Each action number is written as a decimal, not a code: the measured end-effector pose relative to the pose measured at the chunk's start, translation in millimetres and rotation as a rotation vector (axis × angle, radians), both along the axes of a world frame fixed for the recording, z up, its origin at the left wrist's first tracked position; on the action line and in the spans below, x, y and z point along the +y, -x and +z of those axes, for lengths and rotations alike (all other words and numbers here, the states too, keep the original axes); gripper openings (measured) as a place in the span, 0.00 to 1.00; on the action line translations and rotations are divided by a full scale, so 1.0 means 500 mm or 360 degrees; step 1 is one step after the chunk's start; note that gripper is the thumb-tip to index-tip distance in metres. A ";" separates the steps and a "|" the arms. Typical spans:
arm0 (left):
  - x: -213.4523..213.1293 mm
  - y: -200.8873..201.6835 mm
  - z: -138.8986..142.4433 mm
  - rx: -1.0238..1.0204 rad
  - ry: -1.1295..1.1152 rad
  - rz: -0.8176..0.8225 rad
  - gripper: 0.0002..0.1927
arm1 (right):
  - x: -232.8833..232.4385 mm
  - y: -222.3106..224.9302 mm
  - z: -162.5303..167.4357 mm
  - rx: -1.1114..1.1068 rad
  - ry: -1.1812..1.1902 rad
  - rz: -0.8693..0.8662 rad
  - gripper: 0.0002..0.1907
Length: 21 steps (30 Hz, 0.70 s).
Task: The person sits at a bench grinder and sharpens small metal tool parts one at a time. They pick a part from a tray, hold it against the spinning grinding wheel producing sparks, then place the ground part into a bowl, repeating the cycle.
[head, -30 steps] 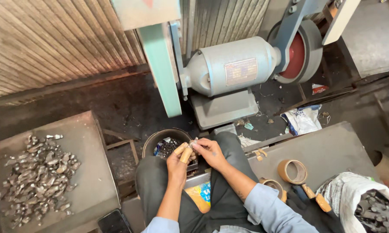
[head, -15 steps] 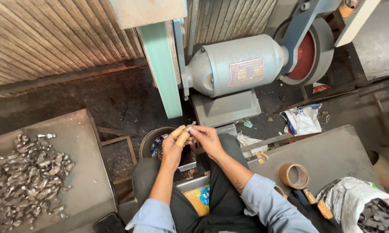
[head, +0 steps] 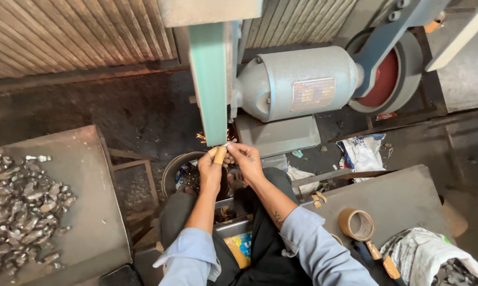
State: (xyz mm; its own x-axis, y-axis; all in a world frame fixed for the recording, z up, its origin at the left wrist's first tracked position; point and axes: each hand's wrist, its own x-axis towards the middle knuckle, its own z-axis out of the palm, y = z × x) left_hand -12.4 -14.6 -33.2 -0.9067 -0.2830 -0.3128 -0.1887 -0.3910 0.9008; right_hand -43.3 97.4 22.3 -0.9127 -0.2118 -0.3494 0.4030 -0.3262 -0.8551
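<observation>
Both hands raised the small metal piece to the belt (sparks).

Left hand: raised in front of the body, forearm bare, blue sleeve pushed up to the elbow; fingers bunched together, thumb tip wrapped in tan tape. Right hand: raised just beside the left, fingertips meeting it in a pinch; back of the hand turned up, a small tattoo on the inner forearm, blue sleeve at the elbow. Both elbows bent, forearms angling inward.
</observation>
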 end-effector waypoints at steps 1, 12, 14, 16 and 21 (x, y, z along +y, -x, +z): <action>0.003 0.001 0.007 0.0019 0.0023 0.0011 0.11 | 0.001 0.000 -0.004 -0.0019 -0.0018 0.0010 0.12; -0.323 -0.240 0.142 0.0197 0.2025 -0.0054 0.22 | 0.057 -0.096 0.038 0.0758 -0.1249 0.0882 0.20; -0.468 -0.370 0.141 -0.0065 0.2568 -0.0196 0.10 | 0.060 -0.124 0.051 0.0779 -0.1288 0.1117 0.24; -0.590 -0.468 0.128 -0.1453 0.2349 -0.0343 0.13 | 0.050 -0.150 0.056 0.0915 -0.1321 0.1324 0.29; -0.680 -0.610 0.060 -0.1384 0.2760 0.0320 0.32 | -0.004 -0.194 0.048 0.1466 -0.1457 0.1732 0.31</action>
State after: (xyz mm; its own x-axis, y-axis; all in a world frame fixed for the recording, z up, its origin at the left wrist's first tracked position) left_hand 292.8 -354.5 -3.3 -0.6043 -0.7903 0.1014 -0.7958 0.6050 -0.0278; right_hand 53.8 95.3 46.0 -0.4465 -0.8767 -0.1788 -0.6117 0.4450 -0.6541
